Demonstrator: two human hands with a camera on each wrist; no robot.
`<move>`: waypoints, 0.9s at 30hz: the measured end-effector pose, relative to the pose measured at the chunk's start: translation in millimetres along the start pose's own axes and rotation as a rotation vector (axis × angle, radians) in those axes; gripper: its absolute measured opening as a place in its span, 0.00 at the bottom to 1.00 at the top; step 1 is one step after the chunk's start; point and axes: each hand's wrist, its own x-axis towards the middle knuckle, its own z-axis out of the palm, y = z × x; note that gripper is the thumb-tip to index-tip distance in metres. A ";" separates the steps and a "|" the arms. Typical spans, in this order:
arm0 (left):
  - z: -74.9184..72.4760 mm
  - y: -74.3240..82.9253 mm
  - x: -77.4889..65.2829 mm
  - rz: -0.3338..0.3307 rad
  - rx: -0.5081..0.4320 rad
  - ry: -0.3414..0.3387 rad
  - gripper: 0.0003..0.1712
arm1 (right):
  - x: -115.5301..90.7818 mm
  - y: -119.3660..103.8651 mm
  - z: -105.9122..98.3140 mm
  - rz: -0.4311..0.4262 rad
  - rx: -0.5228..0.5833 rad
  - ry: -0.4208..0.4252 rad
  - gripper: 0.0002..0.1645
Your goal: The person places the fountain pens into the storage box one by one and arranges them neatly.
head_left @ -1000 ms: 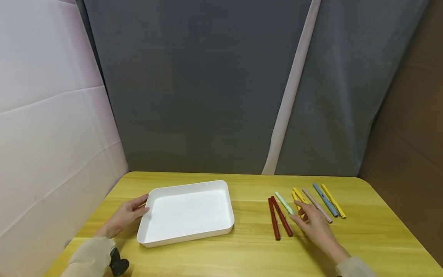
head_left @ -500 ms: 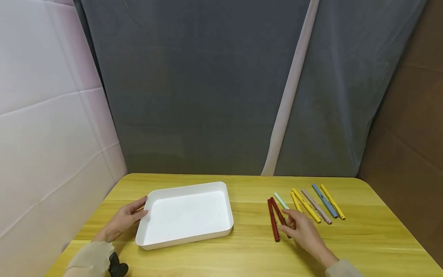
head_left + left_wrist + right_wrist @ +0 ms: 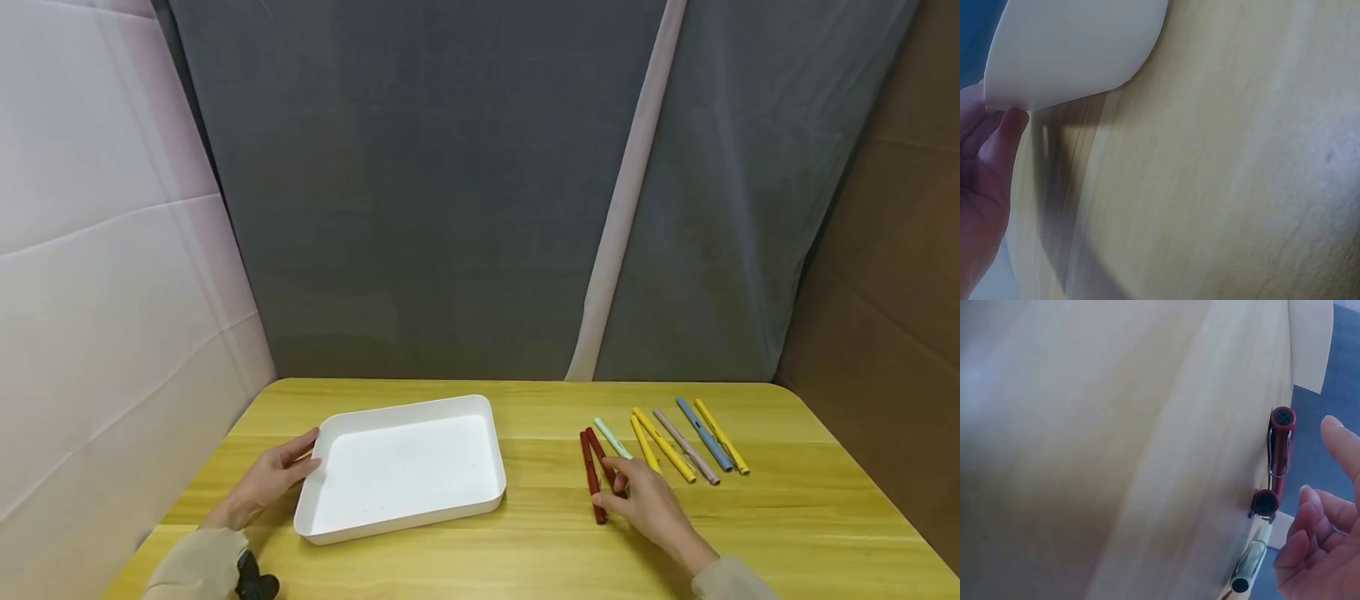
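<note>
Red pens lay under right hand, ungripped

Two red pens [image 3: 589,465] sat on the table [image 3: 525,542], right of the white tray [image 3: 405,467]; right hand [image 3: 649,503] hovered over them, thumb and fingers apart, holding nothing; right wrist view showed a gap between fingers and pens; left hand [image 3: 268,482] touched the tray's left edge, couldn't tell if clamped; mint pen [image 3: 612,437] lay just right of the reds; then two yellow pens [image 3: 667,448], pink pen [image 3: 686,447], blue pen [image 3: 704,434], third yellow pen [image 3: 722,436].
</note>
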 end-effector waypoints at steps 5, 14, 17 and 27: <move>0.7 -0.1 -0.2 0.012 -0.023 -0.004 0.39 | 0.4 -1.1 1.7 0.007 -0.013 -0.005 0.30; 1.3 -1.4 -1.5 0.004 -0.030 -0.019 0.39 | 1.6 -3.4 4.5 0.026 -0.047 -0.024 0.30; 1.6 -1.9 -0.5 0.002 -0.015 -0.012 0.38 | 1.9 -4.1 4.7 0.038 -0.065 -0.024 0.29; 1.6 -0.5 -1.1 -0.008 -0.017 -0.006 0.38 | 2.8 -6.6 7.0 0.081 -0.088 -0.030 0.30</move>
